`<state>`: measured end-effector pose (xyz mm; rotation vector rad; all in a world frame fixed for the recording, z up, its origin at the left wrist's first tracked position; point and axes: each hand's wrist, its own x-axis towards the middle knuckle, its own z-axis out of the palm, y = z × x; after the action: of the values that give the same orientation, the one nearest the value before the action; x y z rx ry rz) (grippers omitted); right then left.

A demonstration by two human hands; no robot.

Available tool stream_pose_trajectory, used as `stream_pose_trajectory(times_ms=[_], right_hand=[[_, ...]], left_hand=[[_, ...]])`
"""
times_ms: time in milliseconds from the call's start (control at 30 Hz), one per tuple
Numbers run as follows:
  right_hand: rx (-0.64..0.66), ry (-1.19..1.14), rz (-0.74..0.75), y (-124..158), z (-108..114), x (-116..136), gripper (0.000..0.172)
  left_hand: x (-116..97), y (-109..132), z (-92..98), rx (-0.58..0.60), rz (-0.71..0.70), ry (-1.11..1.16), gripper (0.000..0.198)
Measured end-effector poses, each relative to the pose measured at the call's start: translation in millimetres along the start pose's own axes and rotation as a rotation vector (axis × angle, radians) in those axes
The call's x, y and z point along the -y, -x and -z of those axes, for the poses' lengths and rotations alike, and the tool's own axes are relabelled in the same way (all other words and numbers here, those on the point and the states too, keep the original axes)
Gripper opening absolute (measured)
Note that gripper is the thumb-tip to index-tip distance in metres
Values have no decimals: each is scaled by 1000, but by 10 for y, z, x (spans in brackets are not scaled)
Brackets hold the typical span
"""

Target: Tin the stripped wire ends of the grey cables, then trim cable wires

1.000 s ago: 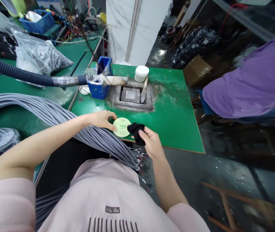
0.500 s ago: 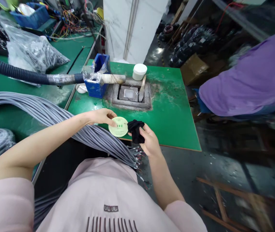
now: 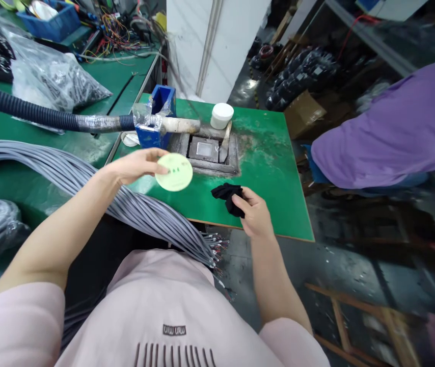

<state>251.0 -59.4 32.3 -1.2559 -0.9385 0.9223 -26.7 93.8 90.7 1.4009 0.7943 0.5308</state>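
Between thumb and fingers, my left hand point(image 3: 139, 165) pinches a round pale-green disc, like a lid point(image 3: 175, 173), with small green printing on its face. It is held above the green board, short of the solder pot point(image 3: 205, 149) with its square silvery centre. My right hand point(image 3: 254, 210) is closed on a crumpled black cloth point(image 3: 228, 196) over the board's front part. The disc and the cloth are apart. A flat scraper point(image 3: 225, 142) leans on the pot's right side, and a white round tub point(image 3: 221, 115) stands just behind it.
A ribbed hose point(image 3: 49, 114) ends in a pale pipe by a blue bin point(image 3: 156, 117). Grey cables point(image 3: 144, 216) run across the left bench to my lap, bare ends hanging at the front edge. A person in a purple top point(image 3: 393, 127) is at the right.
My left hand has lifted the disc up and to the left, away from the cloth. My right hand has shifted right with the black cloth.
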Motion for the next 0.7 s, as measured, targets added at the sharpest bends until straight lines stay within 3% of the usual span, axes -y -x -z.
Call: stream_pose_trajectory(times_ms=[100,200,333,433,500,600,700], right_hand=[[86,193,120,-161,-49,172,24],[239,424,321,-398,-359,341,23],[513,720,670,-789,-1119,371,27],[699,939,884,-1066,-1728,191,34],[817,1111,939,-1201,-2015,23,35],[934,1256,925,-1278,-2094,-188,36],[993,1230,916,-1174,-1682,-247,37]], left_hand=[[-115,202,267,-297,-276,156,52],[-131,440,446,-530,-482,266,42],[-40,697,509,-716,-598,369,34],[44,810,497,-758,-616,394,39],[83,853,486,-764,-607,407,44],[113,877,472,-769,-601,445,48],[136,863,465,-751,-619,495,49]])
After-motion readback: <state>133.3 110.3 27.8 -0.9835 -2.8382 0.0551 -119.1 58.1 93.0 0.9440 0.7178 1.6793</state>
